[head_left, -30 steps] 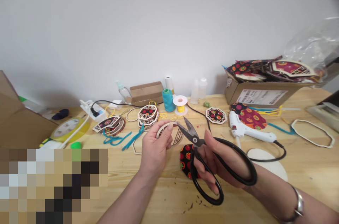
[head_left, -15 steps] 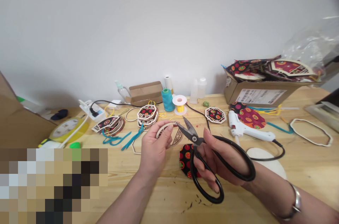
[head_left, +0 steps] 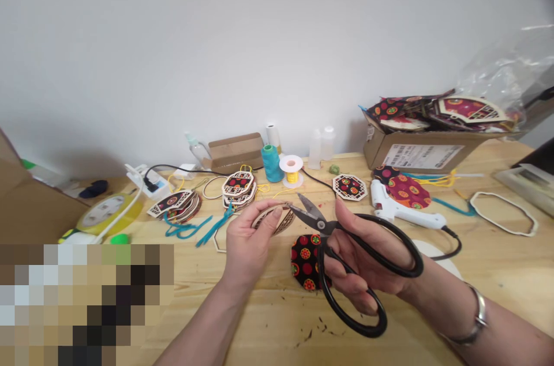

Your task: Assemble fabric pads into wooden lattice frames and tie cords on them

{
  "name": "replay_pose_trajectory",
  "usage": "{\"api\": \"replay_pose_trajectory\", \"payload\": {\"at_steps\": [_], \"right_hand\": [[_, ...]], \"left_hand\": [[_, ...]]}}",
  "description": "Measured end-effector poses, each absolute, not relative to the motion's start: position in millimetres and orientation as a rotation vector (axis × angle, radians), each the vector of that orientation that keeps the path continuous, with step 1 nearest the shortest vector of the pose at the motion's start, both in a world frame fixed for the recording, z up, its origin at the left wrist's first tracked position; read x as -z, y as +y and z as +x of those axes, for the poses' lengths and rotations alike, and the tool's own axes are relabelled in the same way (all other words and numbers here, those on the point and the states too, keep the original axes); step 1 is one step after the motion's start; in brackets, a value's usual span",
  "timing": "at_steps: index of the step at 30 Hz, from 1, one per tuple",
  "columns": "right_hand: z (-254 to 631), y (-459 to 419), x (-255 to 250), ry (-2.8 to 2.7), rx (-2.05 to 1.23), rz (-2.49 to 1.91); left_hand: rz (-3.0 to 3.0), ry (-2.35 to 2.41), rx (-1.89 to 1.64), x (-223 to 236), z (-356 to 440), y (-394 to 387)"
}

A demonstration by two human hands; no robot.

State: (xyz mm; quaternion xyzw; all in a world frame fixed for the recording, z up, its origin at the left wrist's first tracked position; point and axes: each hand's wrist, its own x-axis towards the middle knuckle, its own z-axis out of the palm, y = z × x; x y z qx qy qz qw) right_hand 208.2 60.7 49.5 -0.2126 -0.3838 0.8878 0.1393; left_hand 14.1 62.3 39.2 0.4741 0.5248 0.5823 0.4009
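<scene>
Two-handed: left of centre, pinched a latticed wooden piece in the nearly closed left hand; below centre, noted patterned fabric on table; lower right, held parted scissors in half-closed right hand.

Soft light is brightening the pale wall before me, while a shadow is falling left of the cardboard box. My scissors are appearing fairly sharp; coarse pixel blocks are obscuring the lower left.

The carton's white label bears unreadably small print and barcodes.
</scene>
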Motion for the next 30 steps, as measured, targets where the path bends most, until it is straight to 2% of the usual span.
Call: {"api": "replay_pose_trajectory", "payload": {"at_steps": [3, 8, 10, 11, 13, 17, 20, 23, 26, 28, 30], "right_hand": [[206, 55, -55, -1.445, -2.284, -0.821], [199, 48, -69, -2.127, -1.295, -1.293], [198, 49, -72, -2.201, -1.125, -1.345], [199, 50, -72, -2.201, -1.139, -1.341], [203, 53, -70, -2.119, -1.379, -1.245], [212, 62, -53, -1.512, -2.344, -0.744], [211, 67, -38, -1.107, -2.675, -0.481], [204, 66, -36, -1.04, -2.638, -0.542], [200, 55, -54, -1.349, -2.404, -0.854], [203, 46, -73, -1.75, -2.048, -1.158], [217, 39, -87, -2.095, -1.48, -1.518]], "left_hand": [[1.231, 1.325, -1.455, -40, 14, 62], [1.298, 1.314, -1.444, -41, 12, 62], [1.311, 1.305, -1.441, -42, 12, 62], [1.319, 1.304, -1.438, -42, 12, 62], [1.336, 1.303, -1.437, -43, 13, 61], [1.343, 1.274, -1.466, -44, 14, 60], [1.324, 1.267, -1.486, -43, 15, 60], [1.266, 1.3, -1.489, -41, 16, 61], [1.175, 1.335, -1.486, -36, 15, 65], [1.074, 1.311, -1.503, -34, 14, 68], [0.944, 1.201, -1.509, -35, 13, 71]]}}
